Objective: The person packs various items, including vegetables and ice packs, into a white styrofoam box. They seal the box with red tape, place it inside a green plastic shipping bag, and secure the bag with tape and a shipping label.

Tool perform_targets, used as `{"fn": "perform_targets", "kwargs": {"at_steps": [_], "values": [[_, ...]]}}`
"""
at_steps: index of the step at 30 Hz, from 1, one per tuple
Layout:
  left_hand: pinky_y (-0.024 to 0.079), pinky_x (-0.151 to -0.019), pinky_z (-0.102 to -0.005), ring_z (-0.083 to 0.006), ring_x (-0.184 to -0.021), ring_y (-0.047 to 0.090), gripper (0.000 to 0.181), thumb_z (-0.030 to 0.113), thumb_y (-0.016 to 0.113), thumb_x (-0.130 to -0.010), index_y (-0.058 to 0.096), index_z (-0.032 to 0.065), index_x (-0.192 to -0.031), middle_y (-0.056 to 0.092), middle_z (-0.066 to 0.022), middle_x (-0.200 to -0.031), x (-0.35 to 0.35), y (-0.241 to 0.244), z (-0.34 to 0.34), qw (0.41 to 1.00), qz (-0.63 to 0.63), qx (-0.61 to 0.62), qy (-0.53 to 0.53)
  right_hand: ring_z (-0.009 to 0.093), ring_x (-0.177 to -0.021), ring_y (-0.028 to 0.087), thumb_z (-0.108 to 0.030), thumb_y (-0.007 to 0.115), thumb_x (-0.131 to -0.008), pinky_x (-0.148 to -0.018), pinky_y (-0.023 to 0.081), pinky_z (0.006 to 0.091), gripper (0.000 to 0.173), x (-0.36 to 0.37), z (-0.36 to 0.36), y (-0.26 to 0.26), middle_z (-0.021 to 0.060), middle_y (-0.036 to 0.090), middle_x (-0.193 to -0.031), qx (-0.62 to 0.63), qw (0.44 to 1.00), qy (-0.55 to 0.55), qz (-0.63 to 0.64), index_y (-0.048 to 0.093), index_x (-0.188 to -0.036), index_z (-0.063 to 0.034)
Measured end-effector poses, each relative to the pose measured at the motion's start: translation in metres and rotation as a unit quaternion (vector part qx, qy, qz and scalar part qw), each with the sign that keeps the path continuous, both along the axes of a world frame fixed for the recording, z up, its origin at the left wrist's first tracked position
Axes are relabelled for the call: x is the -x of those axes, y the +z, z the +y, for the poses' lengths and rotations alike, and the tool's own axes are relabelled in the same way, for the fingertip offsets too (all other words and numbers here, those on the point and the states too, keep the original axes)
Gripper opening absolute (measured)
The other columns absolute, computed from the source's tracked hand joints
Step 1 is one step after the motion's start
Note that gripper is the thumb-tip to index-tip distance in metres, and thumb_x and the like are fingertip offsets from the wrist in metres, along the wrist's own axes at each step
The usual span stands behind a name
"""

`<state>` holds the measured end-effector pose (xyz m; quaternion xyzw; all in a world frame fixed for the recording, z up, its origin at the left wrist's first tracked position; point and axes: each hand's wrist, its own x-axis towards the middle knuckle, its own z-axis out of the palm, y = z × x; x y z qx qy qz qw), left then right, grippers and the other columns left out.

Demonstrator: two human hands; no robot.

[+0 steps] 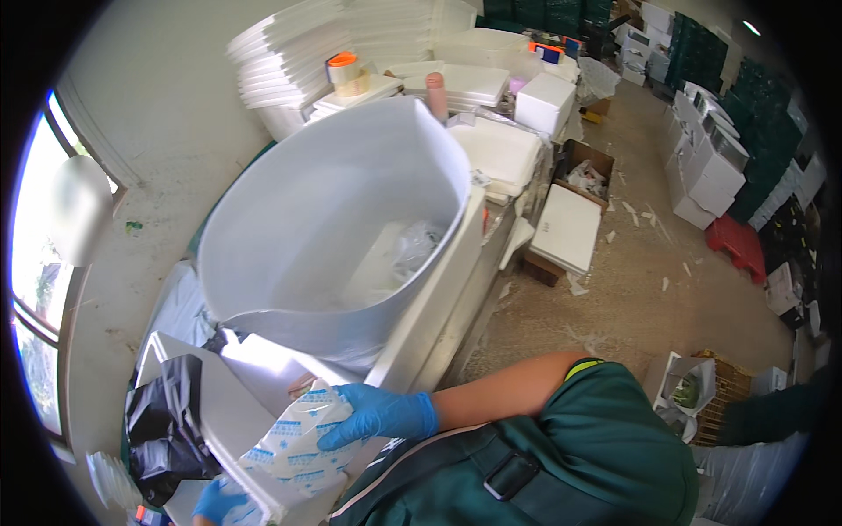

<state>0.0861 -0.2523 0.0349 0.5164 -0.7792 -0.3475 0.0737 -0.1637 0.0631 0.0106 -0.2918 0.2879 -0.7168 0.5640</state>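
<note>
My right hand (378, 417), in a blue glove, grips the upper end of a white ice pack (299, 437) with blue print. The pack slants over a white foam box (243, 388). At the lower left, my left hand (220, 503), also gloved in blue, is at the pack's lower end, its fingers partly hidden. Black plastic sheeting (164, 427) hangs over the box's left side. Just beyond the box stands a large whitish tub (316, 197) with crumpled clear plastic (418, 246) inside.
Stacked foam lids (283, 72), a tape roll (348, 79) and a pink bottle (435, 95) lie beyond the tub. A lidded box (566, 227) and an open carton (592, 171) stand on the floor at right, among scraps. A red plastic object (737, 246) is farther right.
</note>
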Motion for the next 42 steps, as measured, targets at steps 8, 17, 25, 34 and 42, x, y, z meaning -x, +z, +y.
{"fn": "perform_targets", "kwargs": {"at_steps": [8,17,25,34,42], "values": [[0.046,-0.088,-0.0347,-0.0229,-0.097,0.060,0.057,0.029,0.072,-0.075,0.054,0.0021,-0.122,0.061,-0.0126,-0.113,0.027,0.120,0.190,0.984,0.066,0.027,-0.160,0.020,-0.103,0.057,-0.013,0.076,-0.073,-0.093,0.047,0.0337,0.067,0.041,0.068,0.018,0.0093,0.060,-0.113,0.056,0.997,0.044,0.014,0.042,-0.129,-0.0033],[0.046,-0.080,-0.0306,-0.0148,-0.089,0.058,0.045,0.017,0.073,-0.071,0.059,-0.0021,-0.109,0.065,-0.0146,-0.095,0.221,0.029,0.320,0.903,0.053,-0.109,-0.413,0.019,-0.109,0.053,-0.011,0.075,-0.073,-0.094,0.044,0.0323,0.075,0.120,0.203,0.001,0.0113,0.055,-0.119,-0.030,0.988,0.001,0.151,0.034,-0.135,-0.0025],[0.031,-0.106,-0.0472,-0.0332,-0.126,0.039,0.065,0.028,0.060,-0.085,0.032,0.0006,-0.136,0.040,-0.0177,-0.136,0.335,-0.049,0.473,0.631,0.392,-0.624,-0.243,0.017,-0.105,0.055,-0.014,0.075,-0.074,-0.092,0.045,0.0309,0.059,0.189,0.369,-0.038,0.0103,0.057,-0.117,-0.195,0.947,-0.252,0.041,0.048,-0.124,0.0003],[0.041,-0.098,-0.0363,-0.0206,-0.115,0.049,0.062,0.006,0.063,-0.081,0.032,0.0039,-0.136,0.049,-0.0097,-0.125,0.445,-0.072,0.508,0.746,0.191,-0.547,-0.328,0.018,-0.097,0.059,-0.008,0.069,-0.079,-0.085,0.049,0.0294,0.050,0.238,0.427,-0.085,0.0115,0.059,-0.112,-0.244,0.902,-0.354,-0.027,0.048,-0.123,0.0018],[0.046,-0.079,-0.0343,-0.0260,-0.084,0.054,0.026,0.011,0.057,-0.082,0.059,0.0040,-0.107,0.056,-0.0104,-0.088,0.636,-0.129,0.435,0.819,0.257,0.215,-0.466,0.024,-0.109,0.055,-0.013,0.056,-0.087,-0.094,0.046,0.0358,0.045,0.318,0.449,-0.086,0.0146,0.054,-0.120,-0.194,0.831,-0.498,-0.154,0.042,-0.128,0.0001]]}}
